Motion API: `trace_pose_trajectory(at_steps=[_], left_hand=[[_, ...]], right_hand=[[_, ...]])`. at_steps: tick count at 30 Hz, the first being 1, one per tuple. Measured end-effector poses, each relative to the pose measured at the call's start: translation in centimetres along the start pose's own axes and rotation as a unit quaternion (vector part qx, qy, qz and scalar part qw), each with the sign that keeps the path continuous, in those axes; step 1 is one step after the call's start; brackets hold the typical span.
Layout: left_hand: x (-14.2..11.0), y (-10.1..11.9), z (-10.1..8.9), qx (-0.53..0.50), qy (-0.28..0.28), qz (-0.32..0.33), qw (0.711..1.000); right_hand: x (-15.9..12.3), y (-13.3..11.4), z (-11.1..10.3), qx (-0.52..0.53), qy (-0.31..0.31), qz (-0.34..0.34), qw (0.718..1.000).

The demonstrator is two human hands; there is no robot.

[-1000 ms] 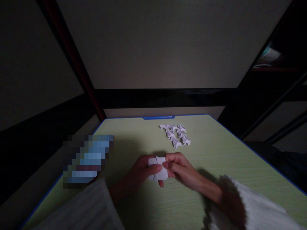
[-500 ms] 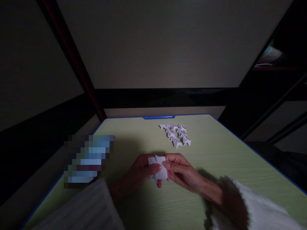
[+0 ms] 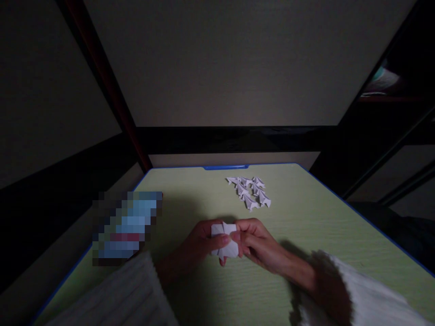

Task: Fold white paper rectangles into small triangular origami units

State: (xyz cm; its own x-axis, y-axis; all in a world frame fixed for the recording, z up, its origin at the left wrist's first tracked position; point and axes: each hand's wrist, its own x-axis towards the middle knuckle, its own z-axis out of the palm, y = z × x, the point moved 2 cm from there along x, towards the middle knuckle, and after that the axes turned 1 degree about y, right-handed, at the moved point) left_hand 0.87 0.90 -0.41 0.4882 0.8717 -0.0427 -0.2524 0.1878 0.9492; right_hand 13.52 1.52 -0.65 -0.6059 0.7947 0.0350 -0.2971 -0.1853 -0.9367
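Note:
Both hands hold one small white folded paper piece (image 3: 224, 240) just above the pale green table (image 3: 306, 235). My left hand (image 3: 199, 246) grips its left side, thumb pressed across the front. My right hand (image 3: 256, 244) pinches its right edge with fingers curled in. Both wrists come out of pale knitted sleeves at the bottom of the view. Part of the paper is hidden behind my fingers.
Several finished white folded paper figures (image 3: 250, 192) lie in a cluster at the table's far middle. A blurred-out blue and white object (image 3: 125, 226) sits at the left edge. The table has a blue rim (image 3: 226, 167); dark frame bars and a wall stand behind it.
My right fingers have curled closer onto the paper's right edge, and the piece has shifted slightly. The hands stay in the same spot.

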Motion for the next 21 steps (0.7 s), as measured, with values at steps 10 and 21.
trace_pose_trajectory(at_steps=[10,21], left_hand=[[-0.25,0.56,0.12,0.056,0.000,-0.044,0.997],[-0.33,0.15,0.16,0.121,-0.033,-0.086,0.988]], right_hand=[[-0.04,-0.45,-0.16,-0.036,-0.022,-0.011,0.999],[-0.22,-1.03,0.30,-0.189,-0.003,0.011,0.982]])
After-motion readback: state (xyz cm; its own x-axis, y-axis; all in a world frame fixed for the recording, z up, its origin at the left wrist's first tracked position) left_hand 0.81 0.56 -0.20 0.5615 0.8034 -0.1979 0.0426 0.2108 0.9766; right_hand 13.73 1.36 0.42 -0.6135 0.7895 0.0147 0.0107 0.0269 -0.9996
